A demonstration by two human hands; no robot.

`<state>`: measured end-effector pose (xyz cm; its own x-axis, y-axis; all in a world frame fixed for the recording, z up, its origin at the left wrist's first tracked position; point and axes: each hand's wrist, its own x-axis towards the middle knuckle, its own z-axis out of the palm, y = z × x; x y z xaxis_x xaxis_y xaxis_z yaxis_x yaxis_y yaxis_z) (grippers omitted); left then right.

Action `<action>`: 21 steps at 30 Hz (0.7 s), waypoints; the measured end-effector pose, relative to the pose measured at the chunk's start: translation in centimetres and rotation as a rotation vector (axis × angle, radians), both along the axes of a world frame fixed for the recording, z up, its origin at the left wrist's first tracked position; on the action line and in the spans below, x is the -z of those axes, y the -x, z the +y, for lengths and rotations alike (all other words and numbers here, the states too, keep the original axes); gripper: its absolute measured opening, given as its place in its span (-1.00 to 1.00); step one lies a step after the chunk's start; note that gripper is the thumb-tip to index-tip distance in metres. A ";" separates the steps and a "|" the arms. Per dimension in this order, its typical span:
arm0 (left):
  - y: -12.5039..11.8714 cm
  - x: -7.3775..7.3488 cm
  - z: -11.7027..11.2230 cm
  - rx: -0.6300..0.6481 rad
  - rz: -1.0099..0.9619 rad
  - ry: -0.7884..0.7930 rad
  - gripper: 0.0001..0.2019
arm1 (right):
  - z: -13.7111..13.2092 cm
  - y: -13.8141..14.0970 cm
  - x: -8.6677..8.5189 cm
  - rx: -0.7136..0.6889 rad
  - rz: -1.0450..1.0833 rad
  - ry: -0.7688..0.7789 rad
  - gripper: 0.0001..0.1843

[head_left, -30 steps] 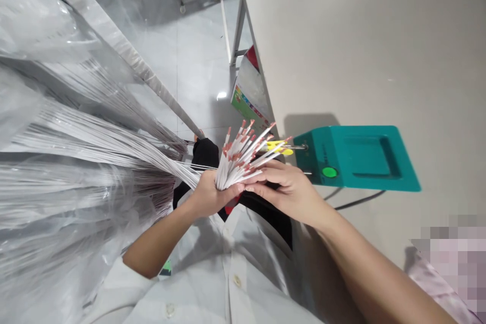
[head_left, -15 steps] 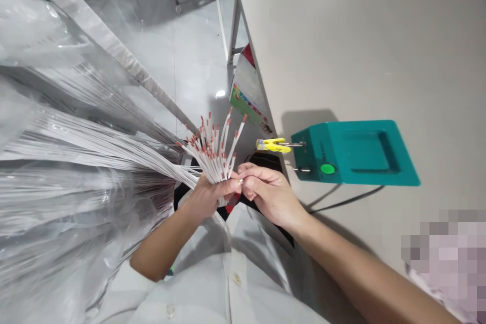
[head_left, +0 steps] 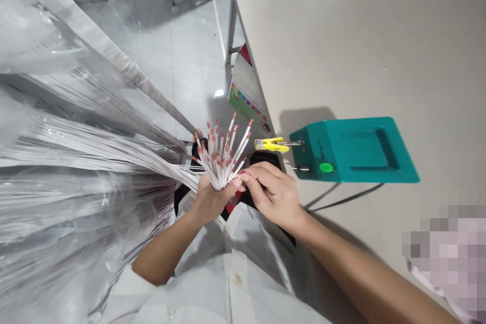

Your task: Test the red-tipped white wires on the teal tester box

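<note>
My left hand (head_left: 212, 200) is wrapped round a bundle of white wires (head_left: 222, 162), whose reddish-copper tips fan out upward above my thumb. The wires trail off to the left from behind the hand. Right beside that thumb, my right hand (head_left: 271, 187) has its thumb and forefinger pinched together at the bundle's edge. Whatever lies between those fingertips is too small to make out. Past the right hand, a teal device (head_left: 353, 149) with a green button lies on the table, and a yellow clip (head_left: 271, 145) is attached to a metal prong on its near side.
Long white wires (head_left: 94, 142) under clear plastic fill the left side, with a plastic-wrapped rail (head_left: 125, 61) slanting across them. The pale table (head_left: 341, 50) takes up the right. A colourful box (head_left: 246, 93) stands below its edge. A pixelated person (head_left: 448, 263) is at lower right.
The wire tips have shifted slightly right and spread differently. My right fingers have closed in against the left thumb, and the small shiny bit seen there earlier is now mostly hidden.
</note>
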<state>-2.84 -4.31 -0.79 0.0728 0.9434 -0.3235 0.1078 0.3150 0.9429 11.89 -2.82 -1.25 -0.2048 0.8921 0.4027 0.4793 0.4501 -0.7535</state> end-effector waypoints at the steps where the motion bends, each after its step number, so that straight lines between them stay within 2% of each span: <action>1: 0.0 -0.1 0.0 -0.003 -0.006 0.012 -0.70 | 0.1 -0.2 0.1 -0.011 -0.091 -0.089 -0.85; 3: 0.1 -0.5 0.0 -0.023 -0.011 0.026 -0.71 | 0.2 -0.6 0.5 -0.047 -0.233 -0.238 -0.84; 5: 0.2 -1.0 0.2 -0.062 -0.013 0.021 -0.72 | 0.2 -0.8 0.8 -0.119 -0.322 -0.295 -0.81; 7: 0.4 -1.3 0.4 -0.109 -0.022 0.009 -0.74 | 0.2 -1.0 0.8 -0.158 -0.323 -0.228 -0.80; 10: 0.7 -1.3 0.6 -0.128 -0.033 0.026 -0.73 | 0.2 -0.9 0.4 -0.038 -0.146 -0.067 -0.80; 12: 0.8 -1.1 0.6 -0.115 -0.029 0.042 -0.73 | 0.1 -0.7 -0.1 0.037 -0.034 -0.012 -0.80; 14: 0.9 -0.9 0.4 -0.089 -0.024 0.041 -0.73 | 0.0 -0.3 -0.3 0.016 0.014 0.018 -0.79; 18: 0.8 -1.1 0.3 -0.010 -0.020 0.027 -0.73 | -0.2 0.1 -0.3 -0.062 0.012 -0.008 -0.81; 21: 0.8 -1.5 0.3 0.010 -0.024 0.024 -0.76 | 0.0 -0.1 -0.2 -0.070 -0.141 -0.136 -0.83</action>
